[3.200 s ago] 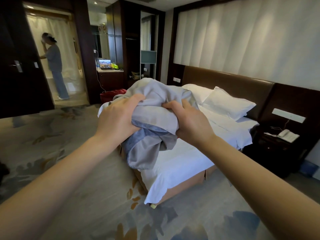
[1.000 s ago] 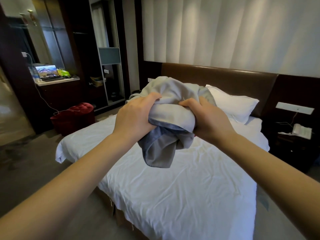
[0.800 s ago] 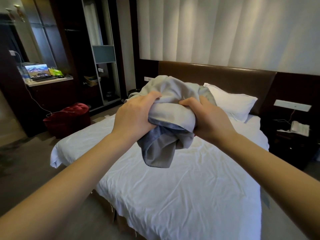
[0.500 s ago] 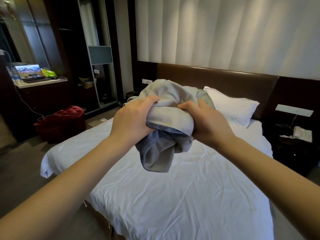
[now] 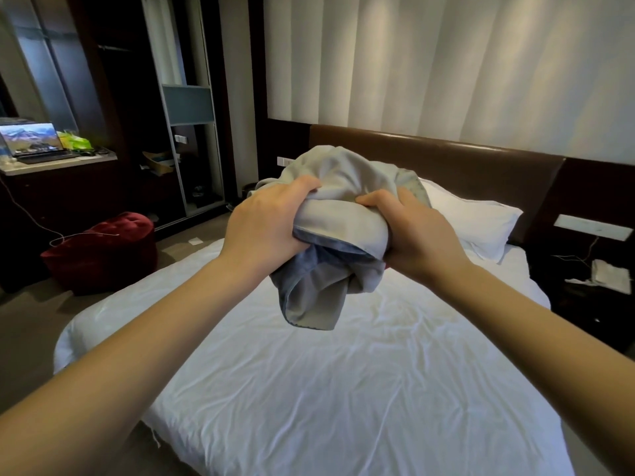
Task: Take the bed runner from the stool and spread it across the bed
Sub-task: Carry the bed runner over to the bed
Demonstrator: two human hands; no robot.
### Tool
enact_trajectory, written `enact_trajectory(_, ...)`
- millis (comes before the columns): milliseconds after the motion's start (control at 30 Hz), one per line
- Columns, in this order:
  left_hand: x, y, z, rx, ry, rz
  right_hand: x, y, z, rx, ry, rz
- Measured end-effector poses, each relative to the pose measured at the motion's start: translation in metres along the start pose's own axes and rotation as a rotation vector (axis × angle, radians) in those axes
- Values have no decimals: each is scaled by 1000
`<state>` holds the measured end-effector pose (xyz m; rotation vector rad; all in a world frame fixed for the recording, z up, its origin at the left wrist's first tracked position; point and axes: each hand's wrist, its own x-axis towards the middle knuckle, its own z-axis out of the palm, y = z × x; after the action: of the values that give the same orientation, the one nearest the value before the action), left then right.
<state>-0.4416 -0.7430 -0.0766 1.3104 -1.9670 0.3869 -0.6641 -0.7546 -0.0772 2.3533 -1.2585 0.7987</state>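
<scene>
Plainly both hands are clenched on the bed runner [image 5: 338,214] — the left hand [image 5: 264,225] dug into its left side, the right hand [image 5: 415,231] into its right, equally near. Bunched up, it shows no long axis; a loose fold droops below the grip. Beneath and ahead lies the bed [image 5: 343,389] — the red stool [image 5: 103,249] stands well off left.

I can read no text, label or number from here; the laptop screen [image 5: 29,139] at ten o'clock shows only a landscape picture.
</scene>
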Motion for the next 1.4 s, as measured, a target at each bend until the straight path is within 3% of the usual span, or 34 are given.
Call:
enact_trajectory(733, 93, -161, 53, -311, -112, 344, 91, -72, 80, -250, -2, 475)
enact_trajectory(933, 102, -173, 81, -350, -117, 333, 103, -58, 99, -260, -74, 495)
enact_trajectory(1400, 91, -226, 152, -339, -124, 290, 111, -32, 196, -152, -49, 440)
